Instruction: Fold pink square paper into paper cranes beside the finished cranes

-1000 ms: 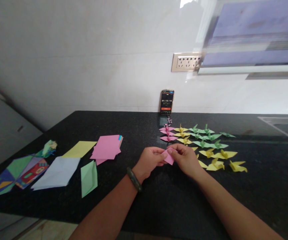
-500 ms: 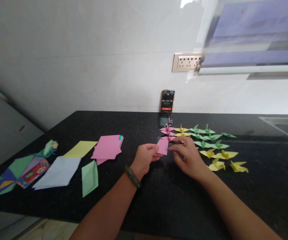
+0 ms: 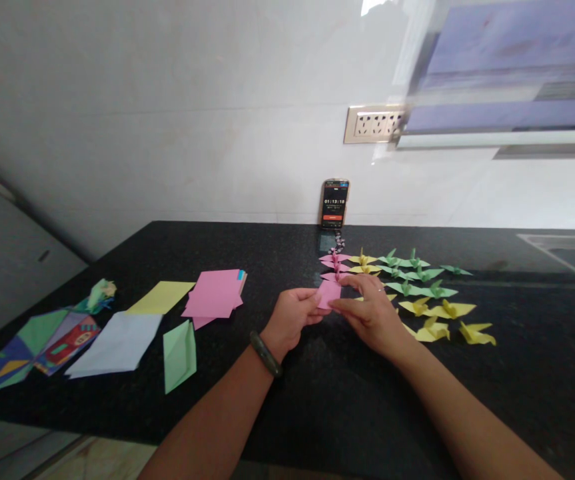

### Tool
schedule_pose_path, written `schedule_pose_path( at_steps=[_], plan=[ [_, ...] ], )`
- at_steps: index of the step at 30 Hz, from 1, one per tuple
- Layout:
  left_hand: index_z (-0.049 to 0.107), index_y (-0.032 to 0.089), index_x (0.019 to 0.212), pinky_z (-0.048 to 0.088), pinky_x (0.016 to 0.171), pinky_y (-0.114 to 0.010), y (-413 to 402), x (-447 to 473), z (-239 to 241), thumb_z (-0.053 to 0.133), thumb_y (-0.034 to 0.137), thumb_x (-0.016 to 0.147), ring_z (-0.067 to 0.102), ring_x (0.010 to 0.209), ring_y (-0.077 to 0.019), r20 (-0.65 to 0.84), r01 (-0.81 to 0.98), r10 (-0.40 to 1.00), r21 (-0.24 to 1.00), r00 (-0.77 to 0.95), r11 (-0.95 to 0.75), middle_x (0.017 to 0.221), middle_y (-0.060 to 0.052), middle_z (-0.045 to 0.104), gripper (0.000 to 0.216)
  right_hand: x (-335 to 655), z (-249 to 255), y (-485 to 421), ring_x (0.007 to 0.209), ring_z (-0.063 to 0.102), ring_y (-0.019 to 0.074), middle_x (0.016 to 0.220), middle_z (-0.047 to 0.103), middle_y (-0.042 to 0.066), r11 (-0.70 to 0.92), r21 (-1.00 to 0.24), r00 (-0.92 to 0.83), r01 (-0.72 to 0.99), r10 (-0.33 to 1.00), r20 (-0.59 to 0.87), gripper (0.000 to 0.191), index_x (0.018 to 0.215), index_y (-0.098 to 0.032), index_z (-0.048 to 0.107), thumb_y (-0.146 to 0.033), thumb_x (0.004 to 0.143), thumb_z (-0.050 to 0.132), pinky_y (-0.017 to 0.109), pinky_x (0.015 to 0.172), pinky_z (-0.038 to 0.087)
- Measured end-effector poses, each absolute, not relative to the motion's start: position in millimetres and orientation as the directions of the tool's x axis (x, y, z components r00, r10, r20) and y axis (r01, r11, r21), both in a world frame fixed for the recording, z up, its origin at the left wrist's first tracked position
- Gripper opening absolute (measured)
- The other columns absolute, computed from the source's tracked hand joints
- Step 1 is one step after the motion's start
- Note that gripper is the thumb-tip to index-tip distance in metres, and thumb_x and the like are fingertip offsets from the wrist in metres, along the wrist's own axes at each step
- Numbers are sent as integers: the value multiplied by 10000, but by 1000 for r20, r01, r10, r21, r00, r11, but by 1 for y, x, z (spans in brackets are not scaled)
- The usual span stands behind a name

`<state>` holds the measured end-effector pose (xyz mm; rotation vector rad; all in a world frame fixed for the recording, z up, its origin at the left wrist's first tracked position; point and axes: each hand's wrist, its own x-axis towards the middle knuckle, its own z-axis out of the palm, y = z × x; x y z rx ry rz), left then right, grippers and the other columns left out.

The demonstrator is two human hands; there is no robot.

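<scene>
A small folded piece of pink paper [image 3: 328, 294] is held up over the dark counter, between my two hands. My left hand [image 3: 294, 317], with a dark bangle at the wrist, pinches its left side between thumb and fingers. On the other side, my right hand [image 3: 373, 313] has its thumb and fingertips closed on the paper's right edge. Just beyond the paper lie pink paper cranes [image 3: 336, 267]. Yellow cranes [image 3: 432, 329] and green cranes [image 3: 420, 274] are set out in rows to the right, a few partly covered by my right hand.
On the left lie a stack of pink paper [image 3: 212, 295], a yellow sheet [image 3: 161, 298], white paper [image 3: 117, 343], a folded green paper [image 3: 180, 357] and a colourful printed piece [image 3: 42, 340]. A phone [image 3: 334, 203] with a timer leans against the wall. A sink [image 3: 567, 250] is at far right.
My right hand has moved left and its fingers have closed on the pink paper's right edge. The paper has shifted slightly and looks smaller. My left hand has kept its hold.
</scene>
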<state>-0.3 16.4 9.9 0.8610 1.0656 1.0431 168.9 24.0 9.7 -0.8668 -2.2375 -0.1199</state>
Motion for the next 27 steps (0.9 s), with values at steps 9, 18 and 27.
schedule_pose_path(
  at_steps=[9,18,27],
  plan=[
    [671,96,855,445,598,-218,15,0,10,664,299,659,608,635,-118,-226,-210,957,942,180,261,744,-87,667,282,163,5,20,1001,481,231,1024,520,90,715,-374,-375,590,653,658,134,821,-222,649,-183,796,523,416,821,425],
    [677,108,857,443,637,-229,13,4,12,673,343,650,609,666,-125,-206,-194,951,948,230,252,781,-92,671,314,152,-4,19,905,552,197,922,580,85,570,-617,-172,543,795,582,110,725,-190,578,-208,801,501,349,781,449],
    [671,115,908,449,655,-237,11,4,10,647,412,666,613,715,-140,-158,-193,951,958,267,213,829,-98,674,384,152,-6,20,905,579,201,935,620,88,510,-685,-66,520,824,563,123,692,-191,600,-223,779,518,344,757,465]
  ],
)
